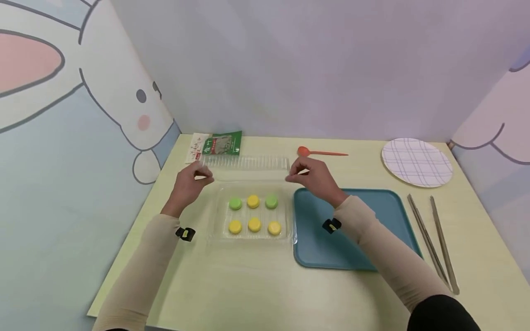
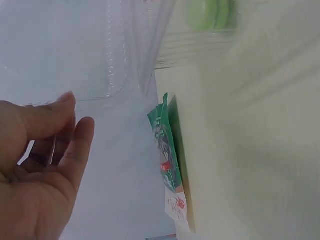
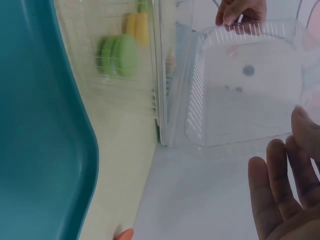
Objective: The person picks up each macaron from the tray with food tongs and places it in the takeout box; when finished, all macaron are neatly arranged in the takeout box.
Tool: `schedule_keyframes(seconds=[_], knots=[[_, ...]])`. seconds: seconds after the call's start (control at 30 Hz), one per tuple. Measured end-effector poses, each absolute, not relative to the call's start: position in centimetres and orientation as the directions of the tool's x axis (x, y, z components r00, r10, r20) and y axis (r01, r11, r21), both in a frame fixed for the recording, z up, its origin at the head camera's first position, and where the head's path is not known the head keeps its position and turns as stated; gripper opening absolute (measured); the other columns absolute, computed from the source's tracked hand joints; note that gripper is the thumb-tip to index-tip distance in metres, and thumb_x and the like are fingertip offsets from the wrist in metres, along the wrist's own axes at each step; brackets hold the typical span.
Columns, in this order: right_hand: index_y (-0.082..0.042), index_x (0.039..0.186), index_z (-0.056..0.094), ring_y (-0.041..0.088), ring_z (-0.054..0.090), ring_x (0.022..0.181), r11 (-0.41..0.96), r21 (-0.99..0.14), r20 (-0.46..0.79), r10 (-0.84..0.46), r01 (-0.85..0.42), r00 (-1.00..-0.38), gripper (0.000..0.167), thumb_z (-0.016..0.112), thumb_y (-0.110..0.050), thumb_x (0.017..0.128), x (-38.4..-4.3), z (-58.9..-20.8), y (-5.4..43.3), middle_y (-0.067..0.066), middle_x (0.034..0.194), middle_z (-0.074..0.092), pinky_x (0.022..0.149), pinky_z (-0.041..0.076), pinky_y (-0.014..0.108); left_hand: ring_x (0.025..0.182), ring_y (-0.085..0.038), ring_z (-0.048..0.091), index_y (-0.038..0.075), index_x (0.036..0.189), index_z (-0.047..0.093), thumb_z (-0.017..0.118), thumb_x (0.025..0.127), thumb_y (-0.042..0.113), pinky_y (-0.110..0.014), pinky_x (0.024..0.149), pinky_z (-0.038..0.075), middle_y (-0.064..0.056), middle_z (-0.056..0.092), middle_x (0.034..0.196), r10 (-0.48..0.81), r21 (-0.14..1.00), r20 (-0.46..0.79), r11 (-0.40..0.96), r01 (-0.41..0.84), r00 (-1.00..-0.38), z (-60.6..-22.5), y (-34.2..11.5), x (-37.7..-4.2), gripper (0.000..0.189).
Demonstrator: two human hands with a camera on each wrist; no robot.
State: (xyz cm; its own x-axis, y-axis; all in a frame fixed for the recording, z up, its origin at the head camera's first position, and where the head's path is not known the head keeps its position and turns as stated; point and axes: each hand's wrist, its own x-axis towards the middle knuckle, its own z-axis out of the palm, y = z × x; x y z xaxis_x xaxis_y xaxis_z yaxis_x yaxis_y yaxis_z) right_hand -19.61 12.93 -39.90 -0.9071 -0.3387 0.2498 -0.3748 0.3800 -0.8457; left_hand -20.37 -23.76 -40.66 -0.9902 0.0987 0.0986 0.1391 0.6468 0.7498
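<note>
A clear plastic box (image 1: 215, 230) on the table holds several green and yellow macarons (image 1: 253, 213) in two rows. Its hinged clear lid (image 1: 246, 163) stands raised behind them. My left hand (image 1: 204, 174) pinches the lid's left corner and my right hand (image 1: 293, 175) pinches its right corner. In the left wrist view the thumb and forefinger of the left hand (image 2: 75, 120) meet the lid (image 2: 75, 50) at its edge. The right wrist view has the right hand (image 3: 285, 145) at the lid (image 3: 245, 80), with a green macaron (image 3: 120, 55) below.
A teal tray (image 1: 372, 207) lies right of the box, under my right forearm. Behind are a green packet (image 1: 221, 143), an orange spoon (image 1: 320, 152) and a checked plate (image 1: 416, 162). Metal tongs (image 1: 434, 239) lie at the right. Walls close in at the left, back and right.
</note>
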Motion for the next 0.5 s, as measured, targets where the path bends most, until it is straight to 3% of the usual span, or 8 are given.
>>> schedule_keyframes(seconds=[0.27, 0.5], knots=[[-0.015, 0.088, 0.066, 0.022, 0.063, 0.094, 0.365, -0.881, 0.146, -0.394, -0.301, -0.907, 0.014, 0.076, -0.006, 0.09, -17.1, -40.9, 13.7, 0.003, 0.096, 0.062, 0.086, 0.054, 0.04, 0.103, -0.029, 0.061, 0.002, 0.101, 0.059, 0.067, 0.098, 0.006, -0.047, 0.089, 0.052, -0.015, 0.063, 0.109, 0.122, 0.752, 0.068, 0.646, 0.131, -0.99, -41.4, -24.4, -17.5, 0.009], [-0.014, 0.099, 0.067, 0.021, 0.061, 0.086, 0.434, -0.875, 0.013, -0.42, -0.214, -0.907, 0.008, 0.074, -0.018, 0.094, -15.3, -41.8, 14.1, 0.001, 0.094, 0.065, 0.078, 0.052, 0.042, 0.106, -0.03, 0.061, 0.003, 0.117, 0.066, 0.06, 0.103, 0.017, -0.05, 0.094, 0.049, -0.014, 0.065, 0.114, 0.144, 0.712, -0.018, 0.697, 0.089, -0.989, -42.0, -25.1, -15.7, 0.02]])
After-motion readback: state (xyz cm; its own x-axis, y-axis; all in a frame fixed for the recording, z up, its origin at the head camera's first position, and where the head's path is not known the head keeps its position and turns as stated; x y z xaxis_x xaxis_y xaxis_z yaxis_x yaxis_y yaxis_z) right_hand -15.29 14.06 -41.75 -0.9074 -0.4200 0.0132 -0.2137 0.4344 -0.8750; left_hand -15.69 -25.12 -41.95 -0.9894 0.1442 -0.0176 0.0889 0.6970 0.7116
